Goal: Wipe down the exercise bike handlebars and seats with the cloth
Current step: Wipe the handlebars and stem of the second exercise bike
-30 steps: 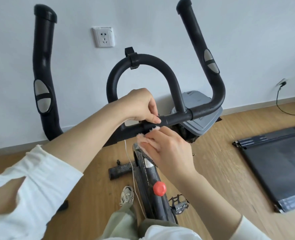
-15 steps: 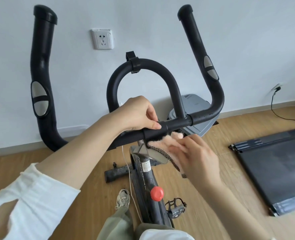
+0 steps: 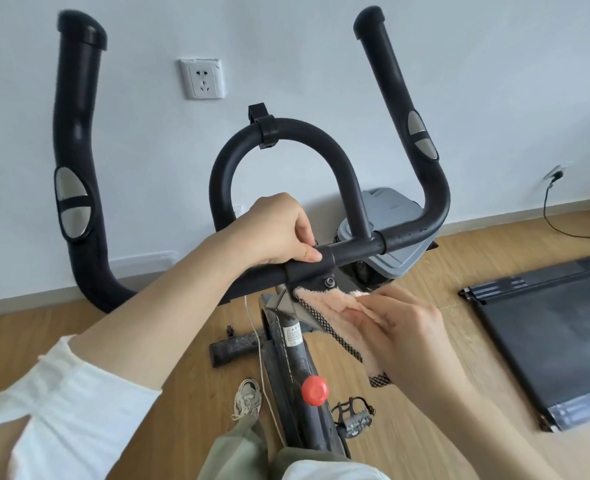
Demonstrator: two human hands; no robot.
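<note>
Starting at the left, the left horn (image 3: 75, 150) stands free, well apart from both hands. My left hand (image 3: 279, 233) is wrapped over the bar (image 3: 355, 249) just left of the centre clamp (image 3: 307, 268), thumb lying along the tube; I'd say it is steadying, not wiping. The bar's long axis runs across my view, left to right and climbing a little toward the right, where it bends up into the right horn (image 3: 395, 98).

The cloth (image 3: 335, 308) sits just under the bar, right of the left hand. Its top edge is up against the underside of the clamp, and the rest trails down and right into my right hand (image 3: 407, 327), whose fingers are folded round it. So the cloth is below the bar, not on it.

I judge the next move calls for a lift up and over the tube, then a stroke along its axis. The right hand is the nearer one to the right stretch. The seat is out of view.
</note>
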